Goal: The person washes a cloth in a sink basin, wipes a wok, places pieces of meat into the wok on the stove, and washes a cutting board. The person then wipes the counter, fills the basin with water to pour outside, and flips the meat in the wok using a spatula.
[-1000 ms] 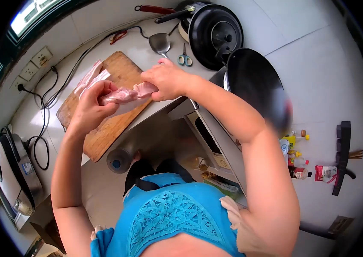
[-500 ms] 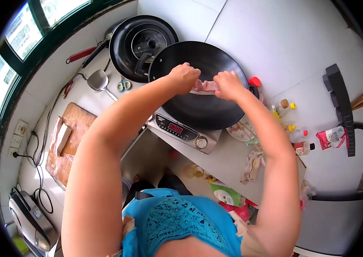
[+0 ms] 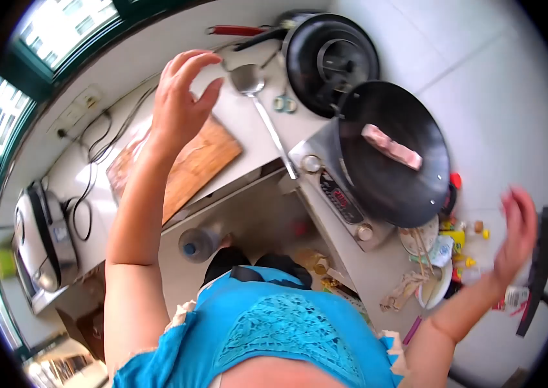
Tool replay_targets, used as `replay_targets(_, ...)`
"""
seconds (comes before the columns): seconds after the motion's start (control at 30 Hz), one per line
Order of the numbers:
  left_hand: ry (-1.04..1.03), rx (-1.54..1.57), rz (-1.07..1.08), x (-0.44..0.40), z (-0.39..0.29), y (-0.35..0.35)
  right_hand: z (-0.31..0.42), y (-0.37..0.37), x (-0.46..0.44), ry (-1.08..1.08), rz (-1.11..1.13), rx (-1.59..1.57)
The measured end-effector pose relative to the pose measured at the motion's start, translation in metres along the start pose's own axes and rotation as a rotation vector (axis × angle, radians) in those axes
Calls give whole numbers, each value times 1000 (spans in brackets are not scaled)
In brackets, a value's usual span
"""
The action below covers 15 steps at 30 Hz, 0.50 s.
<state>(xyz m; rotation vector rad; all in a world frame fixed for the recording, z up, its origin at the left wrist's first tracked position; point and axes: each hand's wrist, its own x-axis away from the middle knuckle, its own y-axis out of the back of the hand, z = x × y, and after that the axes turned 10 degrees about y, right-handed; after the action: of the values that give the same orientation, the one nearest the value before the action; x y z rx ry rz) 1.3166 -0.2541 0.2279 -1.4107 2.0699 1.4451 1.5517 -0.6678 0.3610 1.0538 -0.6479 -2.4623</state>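
A strip of raw pork belly (image 3: 391,147) lies in the black wok (image 3: 377,187), which stands on an induction cooker (image 3: 342,200) with a lit red display. My left hand (image 3: 186,97) is raised over the wooden cutting board (image 3: 206,158), thumb and fingers apart, holding nothing. It and the forearm hide much of the board, so the meat there barely shows. Away to the right of the wok, my right hand (image 3: 517,233) hangs near the bottles, somewhat blurred, with its fingers extended and nothing in them.
A spatula (image 3: 264,113) lies on the counter beside scissors (image 3: 284,103). Behind the wok are a stacked pan and lid (image 3: 306,61). A bowl (image 3: 434,288), cloth (image 3: 404,291) and several bottles stand at right. A rice cooker (image 3: 44,236) and loose cords (image 3: 99,155) are at left.
Both hands have let go of the pork strip, which now rests in the wok. My left hand has moved left over the board, my right hand out to the right. The view has turned.
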Motion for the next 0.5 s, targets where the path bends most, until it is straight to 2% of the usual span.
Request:
replay_targets(0.07,384,-89,-76,52,83,51,37,19,46,511,276,-345)
replay_targets(0.1,524,-161,-46,86,128,69,53,-4,66,535,357,-479)
replay_targets(0.17,730,-241,48,150,192,83,40,-43,79,371,737,-712)
replay_targets(0.2,787,-258,113,173,211,82,50,-78,98,68,714,-667)
replay_targets(0.23,741,-285,101,189,223,75,67,-118,109,-247,691,-596)
replay_targets(0.3,712,-334,154,183,212,66,70,-183,131,-333,827,-434)
replay_targets(0.37,780,-276,158,170,208,60,81,-210,136,-198,1130,-403)
replay_targets(0.5,1073,-52,204,170,231,44,98,-229,147,-185,1162,-480)
